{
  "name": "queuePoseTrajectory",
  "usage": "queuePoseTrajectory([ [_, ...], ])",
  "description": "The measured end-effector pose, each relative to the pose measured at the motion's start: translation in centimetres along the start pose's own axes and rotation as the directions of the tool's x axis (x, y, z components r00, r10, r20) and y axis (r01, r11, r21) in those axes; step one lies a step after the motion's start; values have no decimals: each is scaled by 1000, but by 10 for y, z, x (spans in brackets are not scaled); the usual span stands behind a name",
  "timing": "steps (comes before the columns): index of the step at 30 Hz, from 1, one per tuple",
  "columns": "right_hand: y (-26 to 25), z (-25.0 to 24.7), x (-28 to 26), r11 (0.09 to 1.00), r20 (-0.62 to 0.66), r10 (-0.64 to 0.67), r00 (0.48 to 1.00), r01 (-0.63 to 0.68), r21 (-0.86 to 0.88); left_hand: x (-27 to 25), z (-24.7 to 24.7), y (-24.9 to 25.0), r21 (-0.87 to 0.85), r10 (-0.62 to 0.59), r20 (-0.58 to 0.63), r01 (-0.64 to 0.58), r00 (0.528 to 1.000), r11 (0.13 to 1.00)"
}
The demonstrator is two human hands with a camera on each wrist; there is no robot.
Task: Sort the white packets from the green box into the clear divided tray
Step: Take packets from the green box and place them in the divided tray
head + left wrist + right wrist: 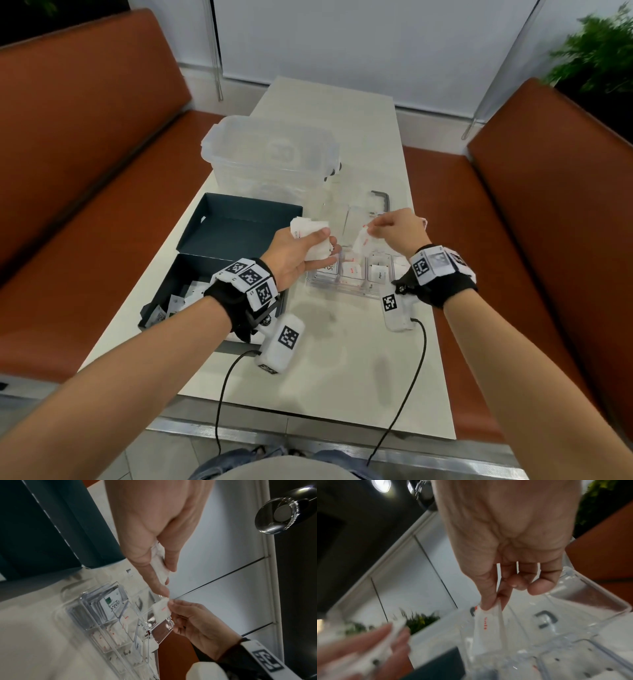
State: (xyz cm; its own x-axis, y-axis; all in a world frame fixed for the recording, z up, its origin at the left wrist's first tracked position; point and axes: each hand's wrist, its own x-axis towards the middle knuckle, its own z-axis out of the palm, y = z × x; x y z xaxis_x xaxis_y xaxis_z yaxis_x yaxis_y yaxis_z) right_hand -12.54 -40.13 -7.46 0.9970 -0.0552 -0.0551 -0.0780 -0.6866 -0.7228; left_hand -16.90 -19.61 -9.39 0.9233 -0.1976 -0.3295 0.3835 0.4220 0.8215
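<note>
At frame centre, the left hand (297, 255) grips a bunch of packets (313, 240); the right hand (397, 229) pinches one packet (363, 241) above the tray (346, 287) on the pale desk (342, 359), between orange benches (85, 154).

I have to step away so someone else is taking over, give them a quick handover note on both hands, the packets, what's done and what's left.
Left hand grips a bunch of white packets between the green box and the clear divided tray.
Right hand pinches one red-printed packet above the tray.
Done: the tray's near compartments already hold packets.
Left: place the pinched packet, sort the left hand's bunch, then the packets remaining in the box.
</note>
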Motion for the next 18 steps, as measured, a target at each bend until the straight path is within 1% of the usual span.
queuePoseTrajectory([
  [2,4,9,4,991,36,-44,998,48,-124,1,-4,-3,4,-5,-14,5,1000,1000],
  [3,5,14,5,986,26,-59,998,63,-156,1,-5,-4,6,-7,-18,8,1000,1000],
  [5,7,24,5,980,-8,-78,997,75,-182,2,-9,-6,9,-11,-14,11,1000,1000],
  [7,11,33,5,975,6,-87,996,86,-204,3,-12,-8,5,-17,-8,17,1000,1000],
  [11,18,43,5,966,119,-29,992,59,-253,3,-18,-11,6,-16,-3,16,1000,1000],
  [13,20,46,7,959,147,19,989,24,-281,3,-19,-13,15,-21,-10,21,1000,1000],
  [15,21,50,8,949,156,62,986,-10,-314,3,-19,-15,13,-27,-17,27,1000,1000],
  [18,23,57,7,927,124,88,988,-36,-373,4,-18,-16,3,-34,-22,34,999,999],
])
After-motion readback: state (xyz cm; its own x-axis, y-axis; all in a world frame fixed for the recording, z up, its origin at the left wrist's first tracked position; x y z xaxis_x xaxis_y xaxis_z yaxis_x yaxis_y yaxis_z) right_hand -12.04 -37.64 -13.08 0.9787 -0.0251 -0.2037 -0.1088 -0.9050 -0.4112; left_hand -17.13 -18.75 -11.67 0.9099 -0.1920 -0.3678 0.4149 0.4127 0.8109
